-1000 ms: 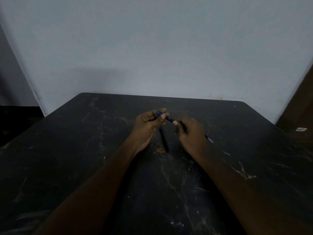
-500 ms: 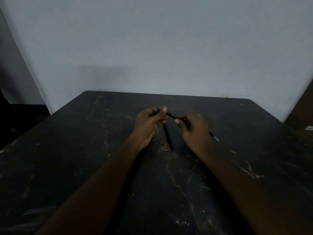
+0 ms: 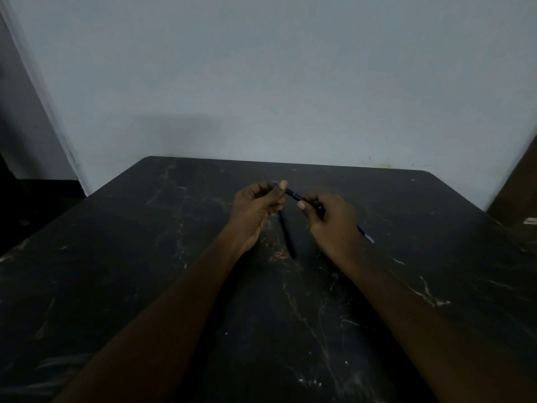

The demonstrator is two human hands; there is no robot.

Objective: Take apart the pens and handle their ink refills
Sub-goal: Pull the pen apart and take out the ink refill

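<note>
Head camera view: the person's left hand [image 3: 257, 209] and right hand [image 3: 334, 219], both with fingers curled, pinch a dark blue pen [image 3: 292, 195] from either side and hold it slanted above the table, the thumbs close together near its middle. A slim blue length [image 3: 364, 235] with a pale tip shows past the right hand's outer edge; whether it is part of the same pen cannot be told. A second dark pen [image 3: 286, 237] lies flat between the wrists on the black marbled table [image 3: 145, 257], which stands against a plain pale wall [image 3: 261, 82].

Dim, bare room: dark marbled table [image 3: 145, 286] against plain pale wall [image 3: 261, 82].
</note>
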